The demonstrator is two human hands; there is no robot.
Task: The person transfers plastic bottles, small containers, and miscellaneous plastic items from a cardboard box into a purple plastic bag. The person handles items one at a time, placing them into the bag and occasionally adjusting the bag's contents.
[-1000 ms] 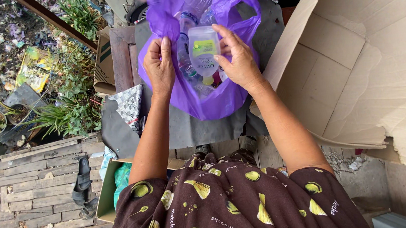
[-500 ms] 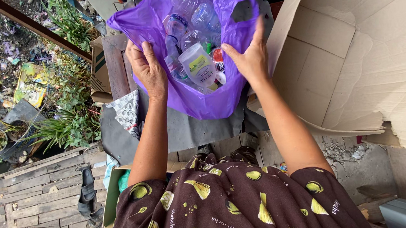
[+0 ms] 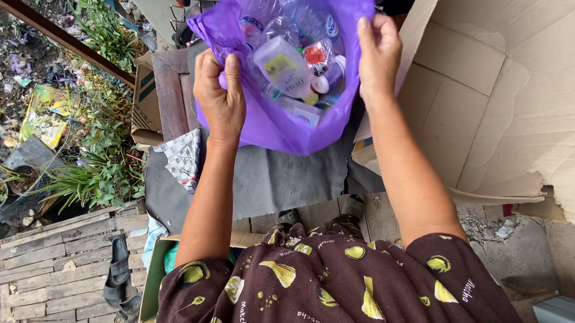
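Dominating the right side, a big flattened cardboard box (image 3: pixel 503 87) leans open, torn along its lower edge, just beside the bag. Grey sheet (image 3: pixel 268 180) lies under the bag, spread over a wooden counter (image 3: pixel 170 88). Weathered plank floor (image 3: pixel 42 287) fills lower left, a dark sandal (image 3: pixel 118 270) lying on it. Green plants (image 3: pixel 101 174) and littered ground sit upper left, with a small cardboard carton (image 3: pixel 146 101) beside the counter.

Purple plastic bag (image 3: pixel 277 124) hangs top centre, held open between both hands, mouth toward the camera, bottom sagging just above the grey sheet. Inside: clear plastic bottles (image 3: pixel 288 16) piled together, some with coloured caps; exact count cannot be told. A white squat bottle (image 3: pixel 283 68) with a yellow label lies on top, tilted, cap toward lower right. A small red-labelled item (image 3: pixel 318 55) sits just beside it.

Left hand (image 3: pixel 221 94) is closed narrow on the bag's left rim, thumb and fingers pinching the plastic. Right hand (image 3: pixel 378 53) is closed narrow on the right rim, fingers curled over the edge, thumb side up. Both forearms reach up from a brown garment (image 3: pixel 327 296) with yellow-green prints. A patterned cloth (image 3: pixel 183 157) lies on the grey sheet near the left wrist.
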